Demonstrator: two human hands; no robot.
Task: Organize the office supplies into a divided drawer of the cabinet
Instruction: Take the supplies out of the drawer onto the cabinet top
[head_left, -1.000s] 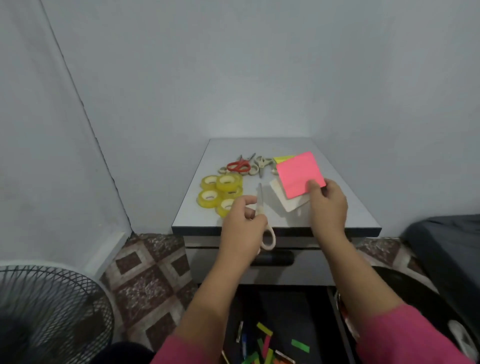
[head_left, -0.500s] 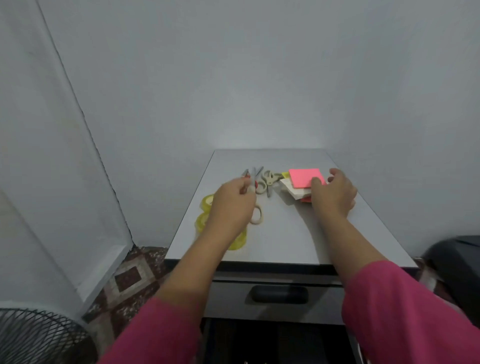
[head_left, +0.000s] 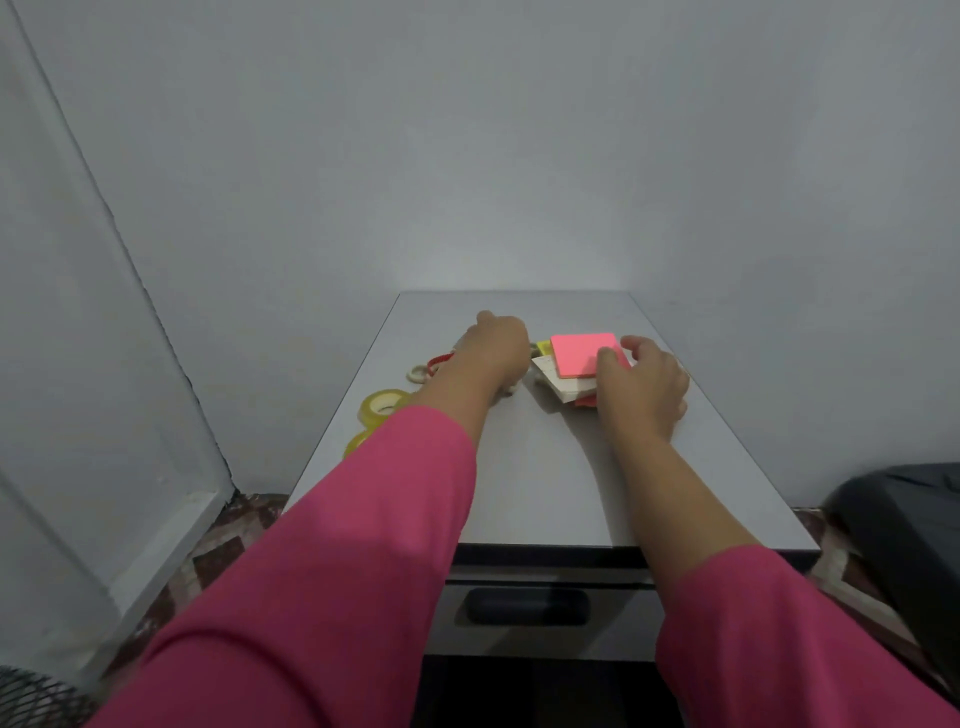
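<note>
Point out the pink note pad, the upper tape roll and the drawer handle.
pink note pad (head_left: 579, 353), head view, middle of its top sheet.
upper tape roll (head_left: 383, 403), head view, its yellow rim.
drawer handle (head_left: 525, 607), head view, centre of the dark recess.

Grey cabinet top (head_left: 540, 488) carries tape rolls (head_left: 383, 405), scissors (head_left: 434, 365), paper pads (head_left: 574, 371).
</note>
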